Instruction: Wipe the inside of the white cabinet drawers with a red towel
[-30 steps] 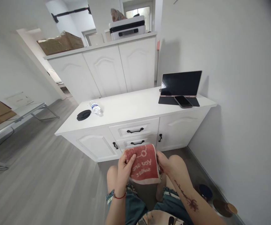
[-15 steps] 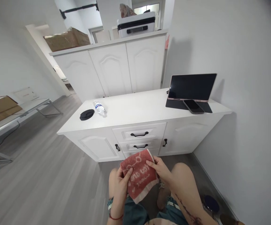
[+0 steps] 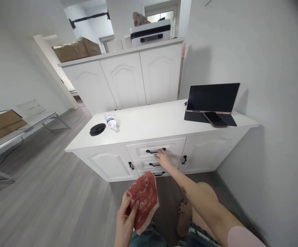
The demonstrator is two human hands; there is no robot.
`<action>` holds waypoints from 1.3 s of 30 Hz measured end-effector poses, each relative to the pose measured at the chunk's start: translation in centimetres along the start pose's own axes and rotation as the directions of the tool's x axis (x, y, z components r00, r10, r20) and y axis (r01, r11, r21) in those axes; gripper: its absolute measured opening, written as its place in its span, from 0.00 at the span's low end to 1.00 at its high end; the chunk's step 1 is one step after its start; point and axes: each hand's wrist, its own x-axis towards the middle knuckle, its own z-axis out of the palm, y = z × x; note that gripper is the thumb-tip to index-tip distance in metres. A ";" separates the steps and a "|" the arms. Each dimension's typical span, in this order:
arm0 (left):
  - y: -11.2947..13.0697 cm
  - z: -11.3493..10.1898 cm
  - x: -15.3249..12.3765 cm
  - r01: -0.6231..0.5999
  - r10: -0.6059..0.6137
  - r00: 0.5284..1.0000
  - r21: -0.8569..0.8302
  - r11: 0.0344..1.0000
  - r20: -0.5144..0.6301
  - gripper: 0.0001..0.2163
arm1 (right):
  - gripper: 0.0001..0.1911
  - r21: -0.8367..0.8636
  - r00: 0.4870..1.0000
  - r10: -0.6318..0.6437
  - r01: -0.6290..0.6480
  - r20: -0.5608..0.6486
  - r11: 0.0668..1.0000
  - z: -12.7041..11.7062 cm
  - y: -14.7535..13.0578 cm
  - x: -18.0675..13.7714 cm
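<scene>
My left hand (image 3: 128,209) is closed on a folded red towel (image 3: 145,202) with white lettering and a pale edge, pinching it at its left side above my lap. Stretched forward, my right hand (image 3: 163,159) has its fingers hooked on the black handle (image 3: 152,151) of the top drawer (image 3: 141,148). That drawer sits closed in the white cabinet. Just below it is a second drawer handle (image 3: 154,165), partly behind my fingers, and a third handle (image 3: 159,174) lies lower down.
On the white cabinet top (image 3: 146,120) are a water bottle (image 3: 111,121), a flat black object (image 3: 97,129), a tablet (image 3: 213,97) on a dark stand and a phone (image 3: 215,119). A cardboard box (image 3: 3,125) rests on a glass table at left. A wall borders the right.
My right hand has let go of the towel and reached forward to the top drawer's handle. The towel now hangs from my left hand alone, turned and shifted slightly left.
</scene>
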 end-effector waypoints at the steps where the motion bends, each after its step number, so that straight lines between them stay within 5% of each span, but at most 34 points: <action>1: 0.2 0.1 -0.1 -0.009 0.009 1.000 0.006 1.000 -0.029 0.16 | 0.14 -0.012 1.000 0.005 -0.005 -0.030 1.000 0.2 0.0 -0.2; 6: 1.4 0.3 -0.2 -0.019 -0.013 0.986 -0.195 0.981 -0.163 0.25 | 0.17 0.053 0.983 -0.017 0.028 -0.183 0.998 1.3 0.1 -2.5; 9: 1.3 -0.2 0.1 0.201 -0.241 0.967 -0.344 0.917 -0.077 0.28 | 0.19 0.115 0.978 -0.051 0.076 -0.203 0.990 1.4 0.2 -4.3; 13: -0.4 -0.7 0.4 0.382 -0.395 0.914 -0.514 0.768 0.090 0.14 | 0.19 0.189 0.985 -0.045 0.076 -0.164 0.979 0.8 -0.1 -6.5; 17: -2.1 -1.0 0.6 0.400 -0.373 0.911 -0.608 0.686 0.177 0.04 | 0.20 0.207 0.990 -0.047 0.074 -0.134 0.976 0.4 -0.3 -8.0; 25: -2.1 -2.3 1.9 0.430 -0.134 0.886 -0.678 0.596 0.444 0.14 | 0.20 0.139 0.990 -0.041 0.060 -0.134 0.989 0.2 -0.4 -9.4; 35: -3.1 -4.8 3.3 0.252 -0.089 0.963 -0.736 0.628 0.254 0.13 | 0.13 0.090 0.993 -0.040 0.050 -0.113 0.995 -0.5 -1.3 -11.2; 39: -2.1 -5.5 3.9 0.222 0.002 0.961 -0.771 0.596 0.278 0.18 | 0.14 0.085 0.994 -0.044 0.053 -0.103 0.995 -0.7 -1.4 -12.0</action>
